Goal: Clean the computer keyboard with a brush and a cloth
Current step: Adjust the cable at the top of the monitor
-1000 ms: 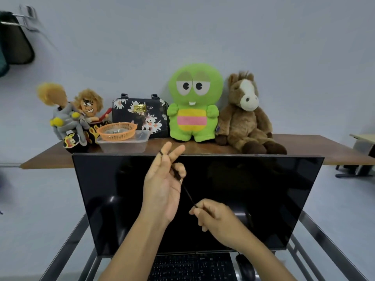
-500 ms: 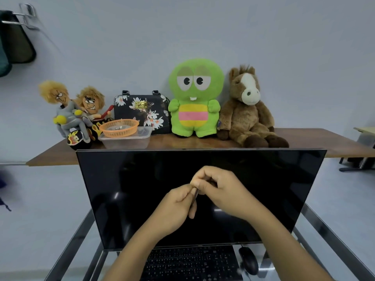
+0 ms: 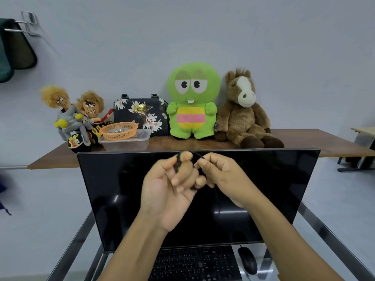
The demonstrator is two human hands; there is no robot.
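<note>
A: Head view. Hands?
B: Left hand (image 3: 168, 185) curling its fingers around a thin black cord (image 3: 178, 163); right hand (image 3: 219, 175) pinching the cord's other end, both raised before the dark monitor (image 3: 121, 189).
A: Keyboard?
B: Keyboard (image 3: 194, 262) lying below the monitor, mouse (image 3: 247, 259) just beside it.

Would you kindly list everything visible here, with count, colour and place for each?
Flat computer monitor: one, black, centre, screen dark.
Computer keyboard: one, black, below monitor.
Computer mouse: one, black, right of keyboard.
Wooden shelf: one, brown, behind monitor.
Green plush monster: one, on shelf.
Brown plush horse: one, right of monster.
Floral handbag: one, black, left of monster.
Orange plastic basket: one, on a clear plastic tub.
Blond-haired dolls: two, shelf's left end.
Thin dark cord: one, between the hands.
Left hand: cord wound on its fingers.
Right hand: pinches cord.
</note>
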